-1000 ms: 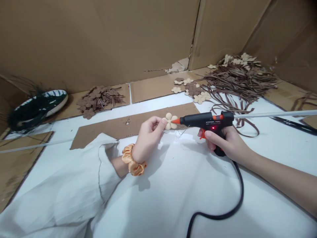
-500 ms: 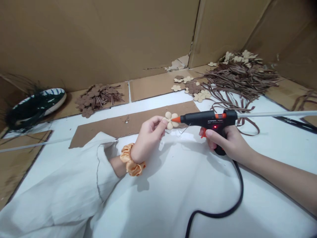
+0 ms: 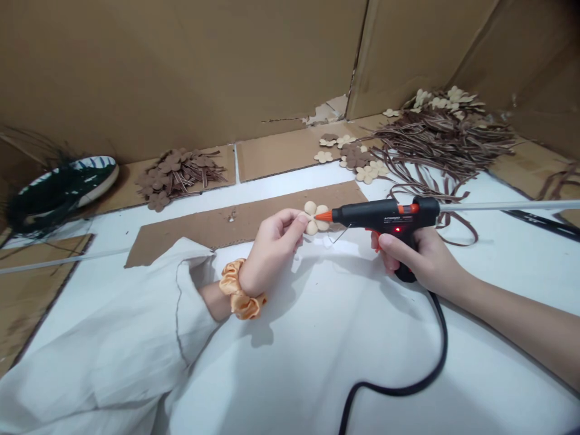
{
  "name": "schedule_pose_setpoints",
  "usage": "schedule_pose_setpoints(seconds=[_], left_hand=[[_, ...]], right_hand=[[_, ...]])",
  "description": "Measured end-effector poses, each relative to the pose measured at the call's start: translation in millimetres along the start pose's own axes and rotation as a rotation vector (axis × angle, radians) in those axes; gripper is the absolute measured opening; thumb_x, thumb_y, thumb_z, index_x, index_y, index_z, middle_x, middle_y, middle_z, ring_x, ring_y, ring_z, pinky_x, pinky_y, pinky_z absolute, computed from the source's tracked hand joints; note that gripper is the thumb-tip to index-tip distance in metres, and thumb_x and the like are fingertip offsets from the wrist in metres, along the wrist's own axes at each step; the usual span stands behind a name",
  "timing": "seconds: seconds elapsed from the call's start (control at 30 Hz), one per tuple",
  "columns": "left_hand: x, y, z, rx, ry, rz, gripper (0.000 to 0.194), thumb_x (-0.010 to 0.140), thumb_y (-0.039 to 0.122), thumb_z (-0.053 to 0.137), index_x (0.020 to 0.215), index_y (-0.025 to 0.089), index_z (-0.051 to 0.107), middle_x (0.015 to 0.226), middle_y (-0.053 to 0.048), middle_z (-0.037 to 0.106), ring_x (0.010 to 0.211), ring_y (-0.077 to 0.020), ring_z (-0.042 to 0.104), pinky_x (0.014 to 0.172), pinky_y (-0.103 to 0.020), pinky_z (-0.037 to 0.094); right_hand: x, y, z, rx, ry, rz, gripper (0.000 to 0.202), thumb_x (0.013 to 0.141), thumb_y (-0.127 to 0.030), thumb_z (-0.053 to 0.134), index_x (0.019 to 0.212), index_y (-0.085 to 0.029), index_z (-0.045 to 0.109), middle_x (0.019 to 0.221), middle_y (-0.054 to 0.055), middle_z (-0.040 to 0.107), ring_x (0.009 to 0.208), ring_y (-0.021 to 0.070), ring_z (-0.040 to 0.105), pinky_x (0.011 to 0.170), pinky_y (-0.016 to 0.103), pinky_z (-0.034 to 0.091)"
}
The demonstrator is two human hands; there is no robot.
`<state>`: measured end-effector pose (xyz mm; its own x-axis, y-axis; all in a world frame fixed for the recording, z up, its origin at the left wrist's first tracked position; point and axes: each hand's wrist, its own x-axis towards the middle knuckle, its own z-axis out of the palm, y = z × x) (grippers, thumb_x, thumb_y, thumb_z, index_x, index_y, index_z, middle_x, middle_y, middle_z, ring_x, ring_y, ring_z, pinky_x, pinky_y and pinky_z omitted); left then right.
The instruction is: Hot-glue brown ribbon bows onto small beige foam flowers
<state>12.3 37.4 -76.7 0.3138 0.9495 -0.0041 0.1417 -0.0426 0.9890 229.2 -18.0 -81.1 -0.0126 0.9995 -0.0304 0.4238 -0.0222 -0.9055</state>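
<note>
Pinched between the thumb and fingers of my left hand [image 3: 278, 244] is a cream flower cutout [image 3: 312, 226], its petals facing up. My right hand [image 3: 426, 260] grips a black glue gun [image 3: 376, 214] by the handle, a finger at the orange trigger. The gun's orange nozzle lies over the middle of the flower; whether it touches cannot be made out. A red light glows on the gun, and a long pale glue stick [image 3: 507, 206] sticks out of its back. An orange scrunchie [image 3: 242, 290] circles my left wrist.
A brown cardboard strip [image 3: 190, 235] lies behind my hands. Brown flower cutouts [image 3: 170, 169] are piled at back left, near a bowl of dark green strands [image 3: 111, 172]. Brown strips [image 3: 444, 139] and cream flowers [image 3: 371, 171] heap at back right. The gun's black cord [image 3: 403, 389] runs toward me.
The glue gun and my right hand have shifted very slightly to the right, along with a small shift of the view. Both hands keep their holds, and the nozzle stays at the flower's middle.
</note>
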Motion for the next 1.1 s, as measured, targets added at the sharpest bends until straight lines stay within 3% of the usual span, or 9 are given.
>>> schedule_pose_setpoints(seconds=[0.7, 1.1], left_hand=[[-2.8, 5.0, 1.6, 0.03, 0.018, 0.002, 0.024, 0.086, 0.034, 0.053, 0.075, 0.014, 0.06, 0.057, 0.002, 0.049, 0.054, -0.0103, 0.041, 0.055, -0.024, 0.035], [-2.1, 4.4, 1.2, -0.003, 0.006, 0.007, 0.023, 0.086, 0.032, 0.053, 0.074, 0.014, 0.06, 0.057, 0.003, 0.049, 0.053, -0.0094, 0.04, 0.054, -0.023, 0.034]], right_hand=[[-0.5, 3.1, -0.4, -0.016, 0.026, 0.02, 0.03, 0.081, -0.045, 0.054, 0.063, -0.02, 0.053, 0.042, -0.002, 0.052, 0.043, 0.0139, 0.05, 0.047, 0.027, 0.039], [-1.3, 4.1, -1.5, -0.048, 0.032, 0.009, 0.038, 0.081, -0.045, 0.053, 0.051, -0.022, 0.049, 0.043, 0.0, 0.05, 0.044, 0.0129, 0.048, 0.047, 0.026, 0.039]])
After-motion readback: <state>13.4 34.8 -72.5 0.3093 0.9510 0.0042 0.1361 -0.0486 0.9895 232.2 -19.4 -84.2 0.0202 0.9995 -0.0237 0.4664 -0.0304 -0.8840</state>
